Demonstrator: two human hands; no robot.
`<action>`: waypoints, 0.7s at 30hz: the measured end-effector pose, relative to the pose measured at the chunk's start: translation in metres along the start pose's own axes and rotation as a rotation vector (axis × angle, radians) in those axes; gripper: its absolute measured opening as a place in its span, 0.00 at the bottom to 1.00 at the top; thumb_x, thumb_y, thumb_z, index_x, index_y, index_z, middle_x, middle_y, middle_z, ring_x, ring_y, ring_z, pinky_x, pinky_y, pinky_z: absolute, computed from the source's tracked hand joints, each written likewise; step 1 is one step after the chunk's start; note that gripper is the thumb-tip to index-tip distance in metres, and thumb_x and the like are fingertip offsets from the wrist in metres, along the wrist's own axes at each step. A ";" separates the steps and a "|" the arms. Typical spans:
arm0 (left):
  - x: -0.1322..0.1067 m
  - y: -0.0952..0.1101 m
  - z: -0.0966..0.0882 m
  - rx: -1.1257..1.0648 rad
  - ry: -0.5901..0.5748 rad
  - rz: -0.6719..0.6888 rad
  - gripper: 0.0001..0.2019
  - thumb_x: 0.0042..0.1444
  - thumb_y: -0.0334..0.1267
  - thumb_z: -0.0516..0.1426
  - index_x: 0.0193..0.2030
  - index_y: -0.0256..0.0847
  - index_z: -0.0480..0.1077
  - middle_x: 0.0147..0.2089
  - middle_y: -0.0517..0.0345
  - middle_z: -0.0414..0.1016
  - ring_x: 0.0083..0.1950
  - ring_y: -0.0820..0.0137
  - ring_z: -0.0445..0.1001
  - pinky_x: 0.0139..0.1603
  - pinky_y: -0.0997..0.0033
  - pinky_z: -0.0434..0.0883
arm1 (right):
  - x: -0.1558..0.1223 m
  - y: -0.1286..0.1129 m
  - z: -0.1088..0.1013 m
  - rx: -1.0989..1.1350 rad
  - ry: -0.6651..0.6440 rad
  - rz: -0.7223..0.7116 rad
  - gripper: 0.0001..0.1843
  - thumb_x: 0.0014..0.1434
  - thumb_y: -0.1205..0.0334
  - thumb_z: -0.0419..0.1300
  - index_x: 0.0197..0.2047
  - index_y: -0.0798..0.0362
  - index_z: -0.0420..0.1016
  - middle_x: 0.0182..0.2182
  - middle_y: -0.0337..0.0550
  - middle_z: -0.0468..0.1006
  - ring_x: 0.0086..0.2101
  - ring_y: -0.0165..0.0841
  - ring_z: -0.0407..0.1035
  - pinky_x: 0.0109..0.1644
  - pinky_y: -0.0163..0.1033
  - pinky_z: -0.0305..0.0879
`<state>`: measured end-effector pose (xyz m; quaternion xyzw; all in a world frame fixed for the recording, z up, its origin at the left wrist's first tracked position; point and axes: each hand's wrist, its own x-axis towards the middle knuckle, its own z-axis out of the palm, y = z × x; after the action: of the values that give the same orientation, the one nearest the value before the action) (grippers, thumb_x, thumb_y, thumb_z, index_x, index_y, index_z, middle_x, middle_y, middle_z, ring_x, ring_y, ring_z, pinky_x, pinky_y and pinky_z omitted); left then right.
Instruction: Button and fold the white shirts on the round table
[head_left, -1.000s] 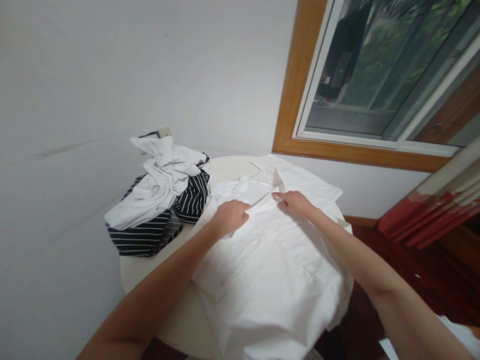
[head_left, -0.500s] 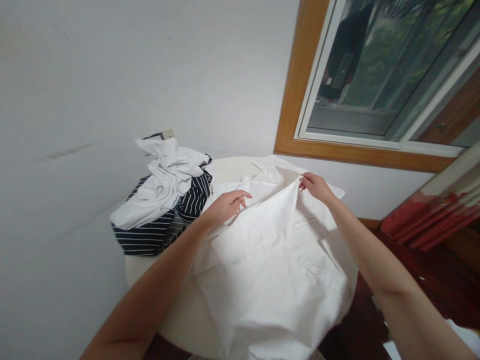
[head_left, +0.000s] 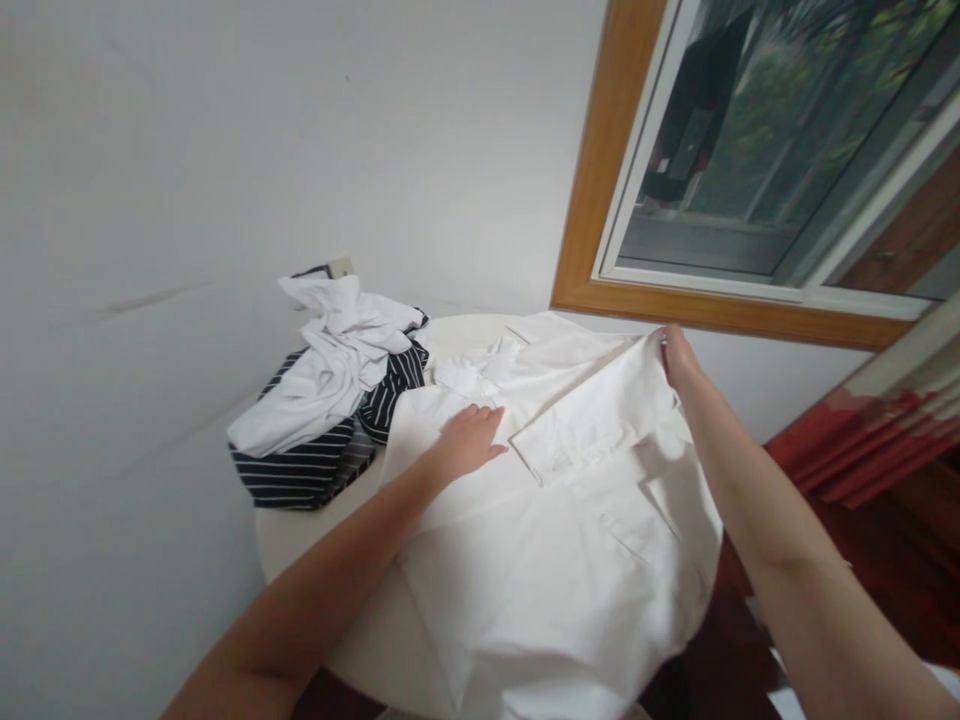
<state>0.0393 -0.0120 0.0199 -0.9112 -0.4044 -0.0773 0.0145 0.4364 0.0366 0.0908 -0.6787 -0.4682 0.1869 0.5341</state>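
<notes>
A white shirt (head_left: 555,560) lies spread over a round cream table (head_left: 360,650), its lower part hanging off the near edge. My left hand (head_left: 472,440) rests flat on the cloth left of centre, fingers stretched out. At the far right side, my right hand (head_left: 677,355) is closed on an edge of the white shirt and pulls it taut, lifting a fold off the table. The fingertips of my right hand are partly hidden by the hand itself.
Left on the table stands a black-and-white striped box or bundle (head_left: 292,475), with a crumpled white cloth (head_left: 322,380) draped over it. The wall (head_left: 420,150) rises behind, with a wood-framed window (head_left: 577,295) at right. A red and cream curtain (head_left: 847,440) hangs beyond.
My right hand has moved right, drawing the shirt's edge with it and opening the fold. My left hand has come down and now lies flat on the cloth.
</notes>
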 end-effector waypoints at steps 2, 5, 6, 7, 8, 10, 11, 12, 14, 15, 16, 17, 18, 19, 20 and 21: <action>0.002 -0.003 0.002 -0.028 -0.030 -0.036 0.27 0.58 0.37 0.52 0.64 0.36 0.57 0.57 0.43 0.68 0.57 0.59 0.67 0.57 0.62 0.63 | 0.004 0.003 -0.001 0.101 -0.045 0.155 0.18 0.57 0.45 0.47 0.30 0.50 0.63 0.19 0.38 0.63 0.23 0.32 0.64 0.24 0.35 0.63; 0.003 -0.008 -0.005 -0.072 -0.079 -0.026 0.20 0.56 0.31 0.49 0.55 0.40 0.67 0.52 0.48 0.71 0.52 0.63 0.71 0.52 0.66 0.66 | 0.002 0.007 -0.003 0.128 -0.023 0.198 0.14 0.49 0.53 0.58 0.35 0.50 0.62 0.22 0.33 0.63 0.21 0.28 0.60 0.23 0.32 0.60; 0.002 -0.008 -0.011 -0.083 -0.090 -0.006 0.17 0.56 0.32 0.49 0.50 0.41 0.71 0.49 0.50 0.73 0.49 0.64 0.72 0.49 0.67 0.67 | 0.001 0.009 -0.004 0.106 0.007 0.166 0.15 0.46 0.57 0.60 0.37 0.49 0.62 0.22 0.32 0.63 0.20 0.27 0.59 0.22 0.31 0.58; 0.000 -0.009 -0.018 -0.094 -0.096 0.022 0.15 0.56 0.33 0.49 0.45 0.42 0.73 0.46 0.52 0.73 0.46 0.64 0.73 0.47 0.67 0.68 | -0.001 0.011 -0.005 0.078 0.041 0.129 0.17 0.44 0.60 0.60 0.38 0.49 0.61 0.22 0.31 0.62 0.20 0.26 0.58 0.22 0.31 0.56; -0.002 -0.009 -0.026 -0.112 -0.097 0.057 0.13 0.56 0.35 0.49 0.40 0.42 0.74 0.43 0.53 0.73 0.44 0.65 0.73 0.44 0.68 0.68 | -0.002 0.013 -0.006 0.045 0.073 0.088 0.18 0.43 0.63 0.59 0.40 0.49 0.61 0.22 0.30 0.62 0.20 0.26 0.57 0.22 0.30 0.55; -0.006 -0.011 -0.046 -0.165 -0.100 0.143 0.12 0.55 0.35 0.48 0.32 0.41 0.73 0.38 0.56 0.72 0.41 0.67 0.72 0.42 0.70 0.67 | -0.002 0.017 -0.011 -0.047 0.115 -0.015 0.19 0.43 0.65 0.58 0.42 0.49 0.63 0.23 0.32 0.64 0.20 0.27 0.58 0.23 0.31 0.55; -0.009 -0.012 -0.058 -0.199 -0.104 0.194 0.12 0.55 0.34 0.47 0.29 0.40 0.71 0.36 0.56 0.71 0.40 0.68 0.71 0.42 0.71 0.66 | -0.001 0.019 -0.014 -0.103 0.134 -0.074 0.19 0.43 0.65 0.57 0.42 0.50 0.64 0.24 0.33 0.65 0.22 0.28 0.59 0.24 0.32 0.56; -0.013 -0.015 -0.069 -0.228 -0.108 0.231 0.12 0.54 0.33 0.47 0.26 0.39 0.68 0.34 0.57 0.70 0.38 0.69 0.70 0.42 0.72 0.66 | 0.001 0.021 -0.017 -0.161 0.152 -0.133 0.19 0.44 0.65 0.56 0.43 0.50 0.65 0.25 0.35 0.67 0.23 0.29 0.60 0.26 0.33 0.57; -0.022 -0.024 -0.093 -0.254 -0.075 0.229 0.12 0.55 0.33 0.45 0.24 0.39 0.65 0.34 0.56 0.69 0.38 0.70 0.69 0.43 0.72 0.65 | 0.007 0.026 -0.024 -0.263 0.185 -0.242 0.18 0.46 0.64 0.56 0.44 0.50 0.68 0.30 0.39 0.71 0.28 0.32 0.64 0.31 0.35 0.61; -0.028 -0.030 -0.103 -0.242 -0.051 0.194 0.12 0.55 0.34 0.44 0.25 0.39 0.65 0.35 0.56 0.69 0.39 0.69 0.69 0.44 0.71 0.65 | 0.010 0.027 -0.027 -0.302 0.200 -0.287 0.18 0.47 0.63 0.55 0.43 0.51 0.69 0.32 0.41 0.73 0.30 0.33 0.65 0.34 0.36 0.62; -0.033 -0.038 -0.113 -0.212 -0.018 0.134 0.13 0.56 0.35 0.44 0.26 0.39 0.65 0.35 0.55 0.69 0.40 0.68 0.69 0.45 0.71 0.66 | 0.013 0.029 -0.030 -0.332 0.215 -0.318 0.17 0.47 0.63 0.55 0.43 0.51 0.70 0.34 0.43 0.74 0.33 0.35 0.67 0.37 0.38 0.63; -0.040 -0.045 -0.121 -0.167 0.006 0.064 0.13 0.56 0.36 0.43 0.26 0.39 0.64 0.35 0.55 0.69 0.40 0.67 0.69 0.45 0.70 0.66 | 0.015 0.030 -0.031 -0.358 0.230 -0.337 0.16 0.48 0.62 0.55 0.42 0.51 0.71 0.36 0.44 0.75 0.36 0.36 0.68 0.40 0.39 0.63; -0.046 -0.054 -0.127 -0.112 0.029 -0.028 0.12 0.56 0.37 0.44 0.28 0.39 0.65 0.36 0.54 0.70 0.41 0.66 0.69 0.45 0.69 0.66 | 0.017 0.031 -0.032 -0.383 0.241 -0.345 0.15 0.48 0.62 0.55 0.41 0.51 0.72 0.37 0.45 0.76 0.38 0.37 0.68 0.43 0.40 0.63; -0.052 -0.062 -0.132 -0.055 0.044 -0.132 0.12 0.56 0.38 0.44 0.29 0.39 0.65 0.36 0.54 0.71 0.41 0.66 0.69 0.46 0.68 0.67 | 0.017 0.032 -0.032 -0.405 0.245 -0.345 0.14 0.49 0.62 0.54 0.40 0.52 0.72 0.37 0.46 0.76 0.39 0.38 0.68 0.44 0.42 0.64; -0.058 -0.069 -0.135 0.002 0.048 -0.237 0.11 0.56 0.38 0.45 0.30 0.39 0.66 0.37 0.53 0.71 0.42 0.65 0.69 0.47 0.67 0.67 | 0.016 0.032 -0.031 -0.428 0.236 -0.347 0.14 0.49 0.62 0.53 0.40 0.52 0.72 0.38 0.47 0.77 0.40 0.39 0.69 0.46 0.43 0.64; -0.063 -0.075 -0.136 0.057 0.045 -0.335 0.11 0.56 0.38 0.46 0.31 0.38 0.67 0.38 0.52 0.71 0.42 0.64 0.70 0.48 0.65 0.68 | 0.015 0.031 -0.029 -0.455 0.217 -0.358 0.15 0.50 0.63 0.52 0.41 0.53 0.73 0.39 0.48 0.77 0.41 0.40 0.69 0.47 0.44 0.64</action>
<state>-0.0753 -0.0200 0.1423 -0.8283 -0.5522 -0.0875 0.0362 0.4788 0.0333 0.0764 -0.7035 -0.5503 -0.0934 0.4399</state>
